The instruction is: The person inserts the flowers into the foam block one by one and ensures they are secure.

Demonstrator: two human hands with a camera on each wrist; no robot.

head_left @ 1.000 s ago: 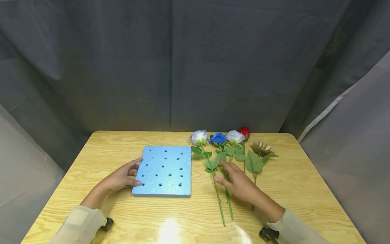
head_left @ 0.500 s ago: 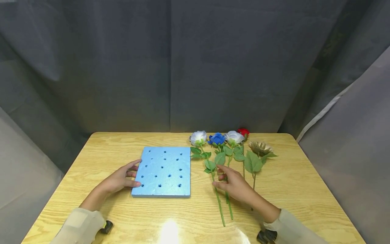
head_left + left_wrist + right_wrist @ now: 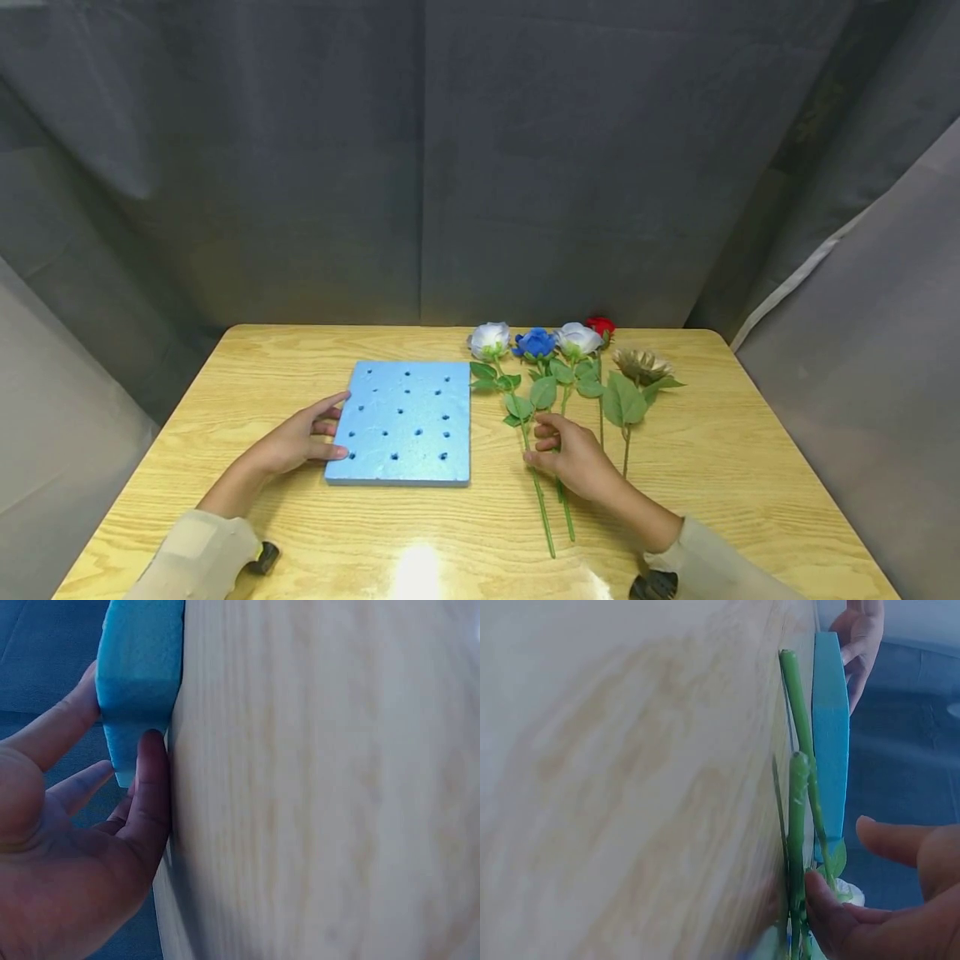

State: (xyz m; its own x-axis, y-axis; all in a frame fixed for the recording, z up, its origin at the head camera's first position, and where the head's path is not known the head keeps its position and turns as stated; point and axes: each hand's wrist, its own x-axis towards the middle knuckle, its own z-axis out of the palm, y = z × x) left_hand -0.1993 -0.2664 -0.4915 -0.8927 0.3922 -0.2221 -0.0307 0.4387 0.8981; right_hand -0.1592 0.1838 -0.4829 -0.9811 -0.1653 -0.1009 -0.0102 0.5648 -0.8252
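Note:
In the head view, a light-blue foam board (image 3: 401,417) with several holes lies on the table. My left hand (image 3: 296,437) rests against its left side, thumb over the near corner. The left wrist view has the left fingers (image 3: 152,780) touching the board's edge (image 3: 142,682). My right hand (image 3: 573,458) hovers low over the stem (image 3: 542,508) of the leftmost white artificial rose (image 3: 489,337), thumb and fingers apart. Green stems (image 3: 797,817) lie beside the right fingertips in the right wrist view; nothing is visibly gripped. A blue flower (image 3: 535,342) lies alongside.
Further right lie another white rose (image 3: 577,337), a red flower (image 3: 602,327) and a gold-brown flower (image 3: 641,367) with large leaves. The wooden table (image 3: 262,367) ends at a grey curtain (image 3: 300,208). A glare spot shines near the front edge.
My right hand has drawn back slightly toward me over the stems, its fingers now more bent. The left hand, board and flowers hold their places.

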